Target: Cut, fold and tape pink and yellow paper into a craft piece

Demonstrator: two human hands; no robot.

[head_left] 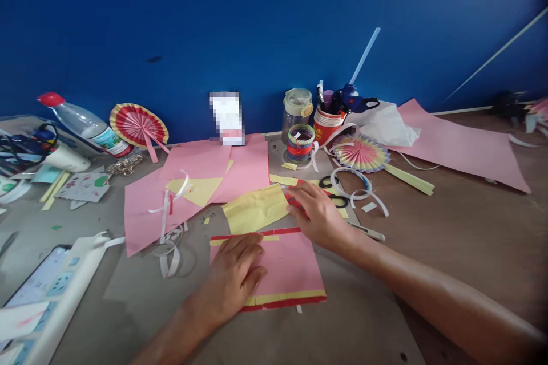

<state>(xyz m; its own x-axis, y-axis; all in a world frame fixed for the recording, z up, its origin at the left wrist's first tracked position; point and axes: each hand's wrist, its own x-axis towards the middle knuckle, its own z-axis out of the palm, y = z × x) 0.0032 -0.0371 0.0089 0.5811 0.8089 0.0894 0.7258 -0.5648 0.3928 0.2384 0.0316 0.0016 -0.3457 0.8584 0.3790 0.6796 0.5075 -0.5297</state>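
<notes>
A pink paper sheet with red and yellow strips along its near and far edges lies flat in front of me. My left hand rests flat on its left part, fingers stretched out. My right hand lies palm down just beyond the sheet's far right corner, fingers reaching toward a red strip beside a creased yellow paper. Whether the fingertips pinch that strip is hidden. Black-handled scissors lie just past the right hand.
More pink sheets and white paper strips lie to the left, a large pink sheet to the right. Two folded paper fans, a bottle, a jar, a red cup with tools and tape rolls stand by the blue wall. A power strip lies near left.
</notes>
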